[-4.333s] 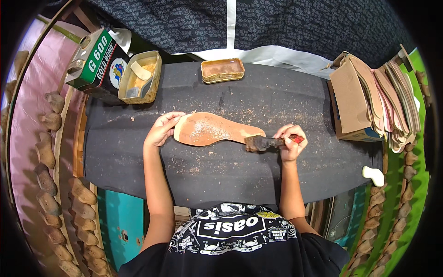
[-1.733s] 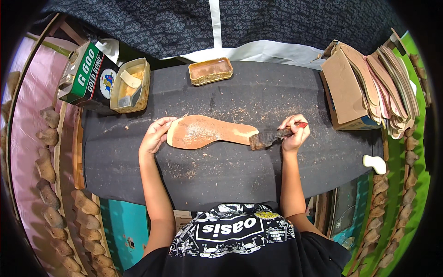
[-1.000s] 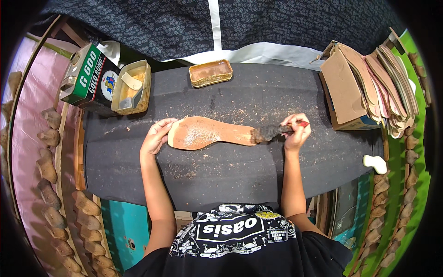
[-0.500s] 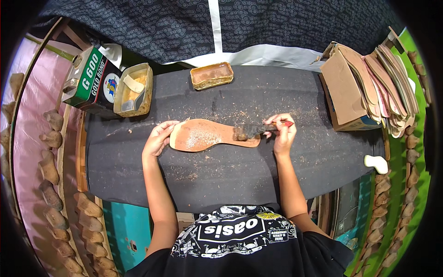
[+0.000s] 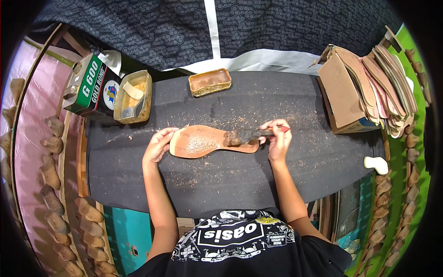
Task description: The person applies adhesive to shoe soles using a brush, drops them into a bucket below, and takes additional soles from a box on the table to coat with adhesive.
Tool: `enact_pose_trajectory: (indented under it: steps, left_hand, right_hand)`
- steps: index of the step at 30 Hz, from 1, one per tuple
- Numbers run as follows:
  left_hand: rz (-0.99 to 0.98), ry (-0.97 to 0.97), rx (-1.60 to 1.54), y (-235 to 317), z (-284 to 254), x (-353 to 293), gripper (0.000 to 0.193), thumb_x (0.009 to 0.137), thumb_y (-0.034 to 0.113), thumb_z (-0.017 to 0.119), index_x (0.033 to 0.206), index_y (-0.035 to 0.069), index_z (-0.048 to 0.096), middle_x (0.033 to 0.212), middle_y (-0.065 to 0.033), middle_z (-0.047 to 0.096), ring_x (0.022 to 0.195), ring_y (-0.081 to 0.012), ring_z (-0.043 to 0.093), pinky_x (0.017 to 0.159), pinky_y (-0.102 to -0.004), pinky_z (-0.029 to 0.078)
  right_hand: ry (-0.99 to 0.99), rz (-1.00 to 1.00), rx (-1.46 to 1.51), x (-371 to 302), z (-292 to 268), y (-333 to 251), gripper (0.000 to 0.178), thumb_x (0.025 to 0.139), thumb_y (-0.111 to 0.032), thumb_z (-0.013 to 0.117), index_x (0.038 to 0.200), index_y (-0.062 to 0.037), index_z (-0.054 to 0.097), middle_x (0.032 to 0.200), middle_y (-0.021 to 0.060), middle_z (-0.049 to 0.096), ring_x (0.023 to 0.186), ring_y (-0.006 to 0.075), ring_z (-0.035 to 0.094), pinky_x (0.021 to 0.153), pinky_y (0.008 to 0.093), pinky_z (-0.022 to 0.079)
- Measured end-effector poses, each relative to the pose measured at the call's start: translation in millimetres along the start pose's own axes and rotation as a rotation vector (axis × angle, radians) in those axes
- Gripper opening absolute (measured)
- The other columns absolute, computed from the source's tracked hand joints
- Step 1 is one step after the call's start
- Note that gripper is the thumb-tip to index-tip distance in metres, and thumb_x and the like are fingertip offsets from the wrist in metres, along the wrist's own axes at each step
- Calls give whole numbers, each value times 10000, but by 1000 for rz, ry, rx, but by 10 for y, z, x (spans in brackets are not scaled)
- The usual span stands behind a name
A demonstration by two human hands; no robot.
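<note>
A tan, sole-shaped piece, a shoe insole (image 5: 196, 141), lies lengthwise over the dark cloth, with a wet-looking sheen on its wide part. My left hand (image 5: 159, 144) grips the wide end at its rim, thumb on top. In my right hand (image 5: 278, 138) is a brush (image 5: 249, 135) with a dark, crusted head and a reddish handle end. The brush's bristles (image 5: 232, 138) touch the insole around its narrow middle. My right fingers are wrapped about the handle, close to the insole's narrow end.
A cloth-covered table (image 5: 221, 184) bears scattered shavings. At its back stands a small tub of brownish paste (image 5: 210, 83). Back left are a green and black can (image 5: 92, 85) and a tub with scrapers (image 5: 134, 99). A carton of insoles (image 5: 344, 92) and a white piece (image 5: 376, 164) sit at right.
The brush has slid left along the insole, from near the narrow end toward the middle, with my right hand following. The whole view has shifted slightly. My left hand keeps its hold.
</note>
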State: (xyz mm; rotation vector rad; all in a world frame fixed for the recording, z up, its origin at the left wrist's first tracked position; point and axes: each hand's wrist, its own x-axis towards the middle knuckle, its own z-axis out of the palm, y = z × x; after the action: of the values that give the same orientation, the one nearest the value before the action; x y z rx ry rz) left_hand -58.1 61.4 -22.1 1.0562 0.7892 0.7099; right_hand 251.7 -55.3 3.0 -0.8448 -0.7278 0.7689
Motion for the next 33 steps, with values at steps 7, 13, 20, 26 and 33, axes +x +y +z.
enact_pose_trajectory:
  steps: [7,13,20,26,33]
  left_hand:
    - [0,5,6,-8,-40,4,233,831,152,483,1017,14,506,961,-52,565,839,-108,556,705,-236,476]
    - [1,14,21,-5,-22,16,230,832,153,480,1010,11,507,958,-51,566,834,-104,557,696,-234,478]
    - [-11,5,28,-2,-15,13,233,832,157,480,1010,10,504,956,-49,566,826,-100,559,691,-229,478]
    - [0,18,31,4,-32,-4,237,831,159,482,1016,13,503,945,-47,567,820,-98,559,689,-228,478]
    - [-2,12,24,-7,-25,19,236,834,146,475,1017,-2,496,960,-59,564,836,-103,555,705,-228,472]
  right_hand:
    - [62,-123,-199,147,-217,-58,91,783,-122,437,743,-41,425,666,111,532,486,103,470,383,173,347]
    - [129,-388,-295,216,-412,-135,93,774,-114,409,729,-34,427,637,119,525,436,88,426,346,168,307]
    - [34,-82,-91,65,-73,-40,98,810,-120,417,761,-35,408,711,127,541,499,97,487,393,169,365]
    - [87,-169,-197,164,-284,-122,80,793,-100,404,742,-39,406,661,109,524,454,79,455,351,149,330]
    - [125,-265,-135,164,-285,-171,100,778,-111,406,724,-27,402,626,118,512,415,78,416,328,150,303]
